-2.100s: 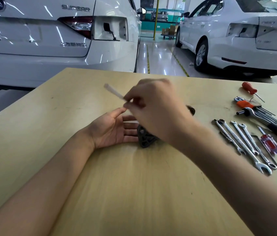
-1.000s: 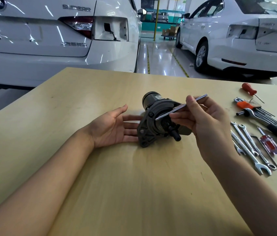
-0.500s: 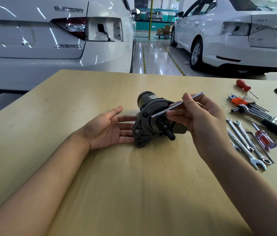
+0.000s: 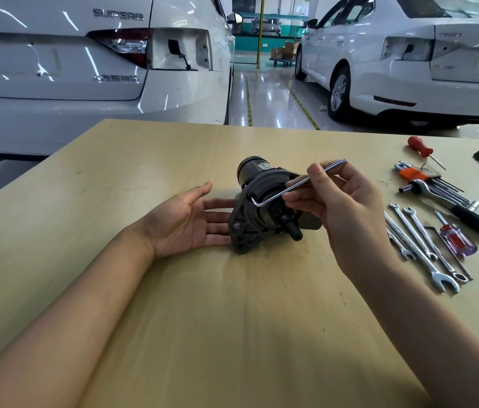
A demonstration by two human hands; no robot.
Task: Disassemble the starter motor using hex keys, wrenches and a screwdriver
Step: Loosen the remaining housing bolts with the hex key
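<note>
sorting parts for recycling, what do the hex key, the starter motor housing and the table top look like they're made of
Hex key: bright polished steel, likely plated, judging by its mirror glint.
Starter motor housing: dull dark grey metal, probably cast, with a matte, slightly rough face; the alloy cannot be told.
Table top: pale wood or wood-look laminate, with faint grain lines and a smooth, low sheen.
</note>
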